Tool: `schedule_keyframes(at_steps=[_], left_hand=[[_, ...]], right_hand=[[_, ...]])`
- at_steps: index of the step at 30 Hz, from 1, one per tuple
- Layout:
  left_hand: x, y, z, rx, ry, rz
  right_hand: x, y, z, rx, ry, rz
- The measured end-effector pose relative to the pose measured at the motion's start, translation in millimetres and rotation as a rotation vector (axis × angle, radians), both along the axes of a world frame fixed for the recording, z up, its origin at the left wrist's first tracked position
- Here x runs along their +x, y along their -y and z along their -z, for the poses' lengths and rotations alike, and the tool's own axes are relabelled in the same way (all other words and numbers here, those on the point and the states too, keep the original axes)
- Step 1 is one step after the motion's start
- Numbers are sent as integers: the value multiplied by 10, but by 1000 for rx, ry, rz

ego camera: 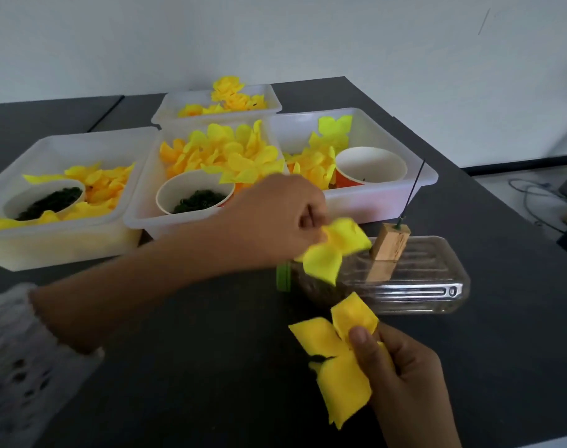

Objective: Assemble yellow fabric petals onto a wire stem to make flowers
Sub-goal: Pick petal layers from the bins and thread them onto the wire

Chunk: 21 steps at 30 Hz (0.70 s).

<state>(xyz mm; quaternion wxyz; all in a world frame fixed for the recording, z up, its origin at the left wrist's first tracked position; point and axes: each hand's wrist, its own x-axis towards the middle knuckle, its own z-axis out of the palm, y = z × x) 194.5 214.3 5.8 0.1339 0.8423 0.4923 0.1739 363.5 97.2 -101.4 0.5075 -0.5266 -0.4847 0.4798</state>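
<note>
Yellow petals (335, 253), white bins (59, 240), a dark grey table (211, 367), a tan wooden block (390, 242).

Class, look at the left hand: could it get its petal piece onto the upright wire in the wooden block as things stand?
Probably yes. The left hand pinches a petal piece just beside the wooden block, and nothing stands between it and the wire.

We see a dark table (453, 130) against a plain white wall (275, 37), with cables (540, 195) on the pale floor (501, 189).
</note>
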Motion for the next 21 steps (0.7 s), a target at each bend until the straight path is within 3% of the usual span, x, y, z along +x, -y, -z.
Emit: schedule_keyframes(at_steps=[3, 7, 10, 15, 21], left_hand=[[-15, -395, -144, 190, 104, -153], [86, -869, -184, 473, -15, -308], [237, -1131, -82, 493, -140, -338], [243, -1229, 208, 327, -361, -244], [-119, -664, 29, 397, 119, -83]], right_hand=[[46, 66, 47, -53, -34, 44], [85, 105, 85, -216, -186, 61], [121, 100, 61, -298, -266, -39], [190, 58, -11, -421, -480, -178], [179, 57, -41, -449, -540, -177]])
